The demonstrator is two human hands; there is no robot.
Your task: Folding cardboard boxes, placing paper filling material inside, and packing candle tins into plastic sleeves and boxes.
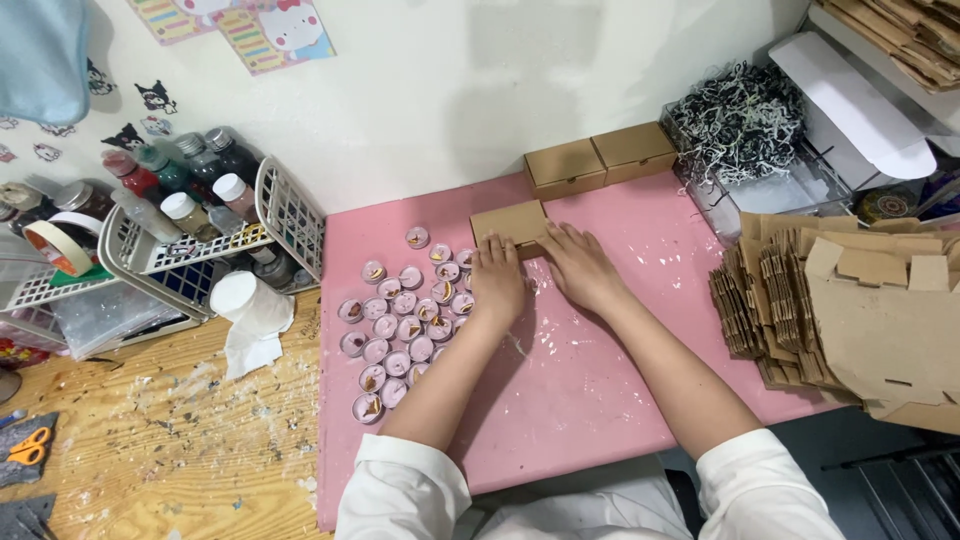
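Both hands lie flat on the pink mat (600,400), fingers together and pointing away from the person, pressed against the near edge of a small flat cardboard box (510,222). Left hand (497,282) covers the box's near left part; right hand (580,268) sits just beside it at the near right corner. Neither grips anything that I can see; the palms press down, nothing is clamped between the fingers.

That box lies directly ahead of both hands, its long axis running left to right and slightly tilted. The two hands are about equally near, the left perhaps a touch more on it.

Taking the box as the mark: two more closed boxes (598,160) stand behind it to the right, touching one another against the wall. To its near left a cluster of roughly two dozen small purple tealight candles (405,325) spreads over the mat. Well off to its right, unfolded cardboard blanks (850,300) are stacked, too many to count.
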